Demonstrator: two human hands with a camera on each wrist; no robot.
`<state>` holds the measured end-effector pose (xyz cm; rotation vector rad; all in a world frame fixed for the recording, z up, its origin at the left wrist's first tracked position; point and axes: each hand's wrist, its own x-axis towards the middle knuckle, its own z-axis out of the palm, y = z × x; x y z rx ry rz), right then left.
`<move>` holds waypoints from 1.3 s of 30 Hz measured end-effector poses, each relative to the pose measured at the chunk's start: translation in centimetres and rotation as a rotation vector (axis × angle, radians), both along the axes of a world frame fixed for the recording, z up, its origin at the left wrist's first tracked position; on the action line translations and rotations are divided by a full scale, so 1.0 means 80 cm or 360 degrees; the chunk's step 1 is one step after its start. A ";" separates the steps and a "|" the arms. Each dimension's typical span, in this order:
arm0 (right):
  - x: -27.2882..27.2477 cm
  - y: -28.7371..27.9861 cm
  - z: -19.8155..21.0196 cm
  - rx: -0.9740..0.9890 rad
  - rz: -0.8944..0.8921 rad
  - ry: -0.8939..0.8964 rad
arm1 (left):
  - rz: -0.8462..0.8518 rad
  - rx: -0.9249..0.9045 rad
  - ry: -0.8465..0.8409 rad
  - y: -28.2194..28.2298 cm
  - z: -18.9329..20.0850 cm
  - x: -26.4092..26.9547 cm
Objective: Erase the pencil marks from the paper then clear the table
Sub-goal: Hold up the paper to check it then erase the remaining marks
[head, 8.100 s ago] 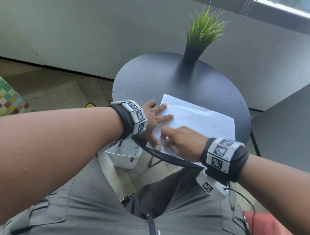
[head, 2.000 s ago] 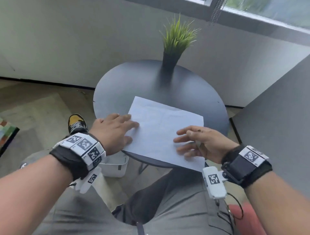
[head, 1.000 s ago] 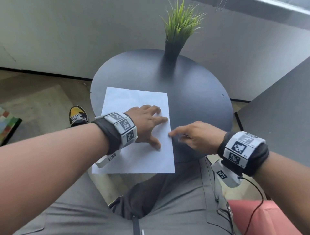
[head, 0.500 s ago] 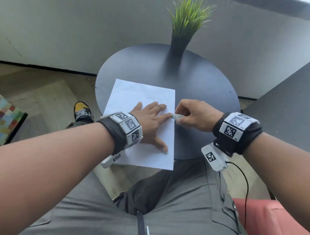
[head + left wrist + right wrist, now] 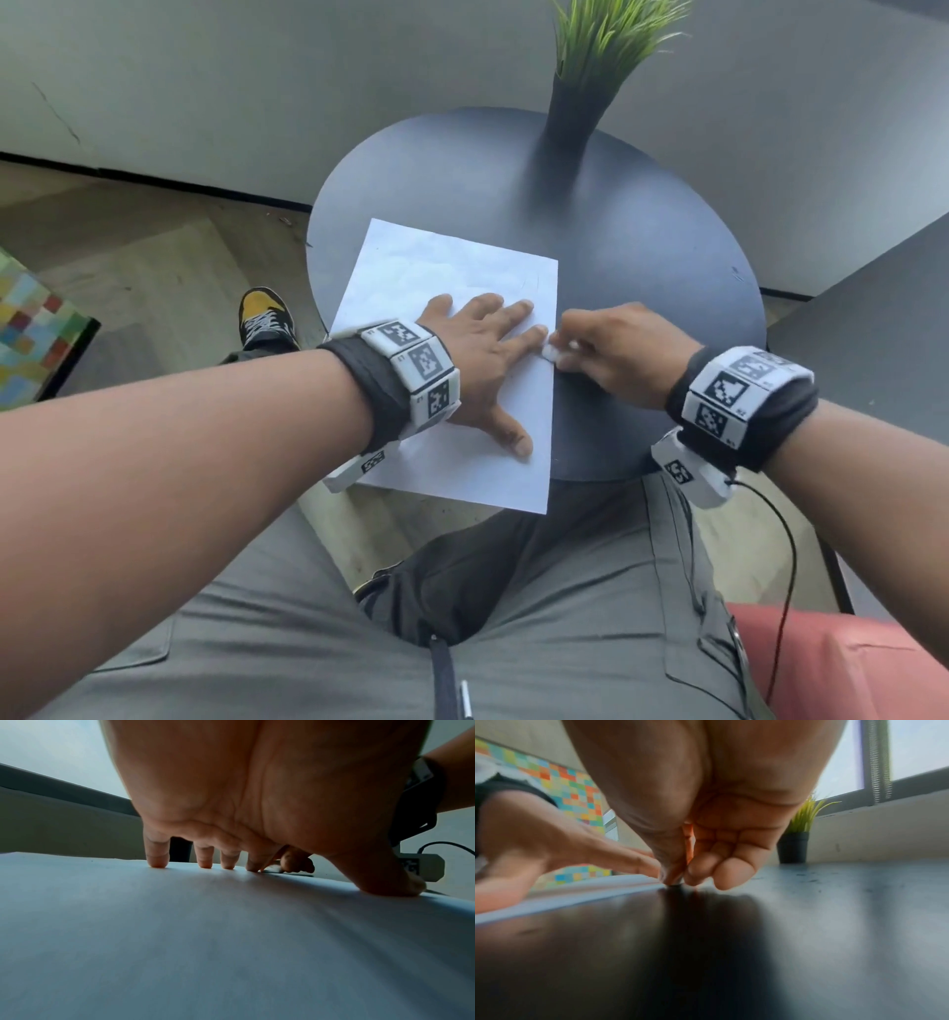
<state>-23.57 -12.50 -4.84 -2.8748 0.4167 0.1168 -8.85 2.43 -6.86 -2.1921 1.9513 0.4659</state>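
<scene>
A white sheet of paper (image 5: pixel 436 272) lies on the round dark table (image 5: pixel 642 246), its near edge hanging over the rim. My left hand (image 5: pixel 482 360) lies flat on the sheet with fingers spread, pressing it down; the left wrist view shows the fingertips (image 5: pixel 156 862) and thumb on the paper (image 5: pixel 205 943). My right hand (image 5: pixel 611 349) pinches a small white eraser (image 5: pixel 550 352) at the paper's right edge, close to my left index finger. In the right wrist view the eraser's tip (image 5: pixel 675 885) is pressed onto the table (image 5: pixel 834 912) beside the paper (image 5: pixel 577 896). Faint marks (image 5: pixel 529 280) show near the sheet's top right.
A black pot with a green grass plant (image 5: pixel 575 113) stands at the table's far edge. A dark surface (image 5: pixel 873 318) sits to the right. A white wall runs behind. My legs in grey trousers are below the table, a yellow-black shoe (image 5: pixel 264 318) on the floor.
Over the last second my right hand has come in from the table's right side to the paper's right edge with the eraser. My left hand stays flat on the sheet.
</scene>
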 end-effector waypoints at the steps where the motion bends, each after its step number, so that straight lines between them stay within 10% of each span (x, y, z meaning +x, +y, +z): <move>1: -0.001 -0.004 -0.003 0.0011 0.0013 -0.0038 | 0.0002 -0.0002 0.0006 0.000 0.000 0.001; 5: -0.021 0.036 -0.001 0.0125 0.0418 0.0160 | -0.0003 0.0009 -0.0005 -0.001 -0.002 -0.001; 10: -0.009 -0.001 -0.002 0.0011 0.0031 -0.0010 | -0.0012 -0.0005 -0.0030 0.000 -0.002 0.000; 15: -0.015 0.052 -0.006 0.0005 0.0419 0.0203 | -0.0019 -0.0002 -0.0020 0.002 0.001 -0.001; 29: -0.016 -0.005 0.008 0.0023 -0.0286 0.0203 | 0.0068 0.0055 0.0035 0.051 0.003 0.048; 35: -0.008 0.078 -0.002 0.0065 0.0288 0.0274 | 0.0032 0.0097 0.0005 0.047 0.002 0.043; 39: 0.013 0.015 0.001 -0.0086 -0.0306 0.0220 | 0.0028 0.0093 -0.0008 0.042 0.008 0.044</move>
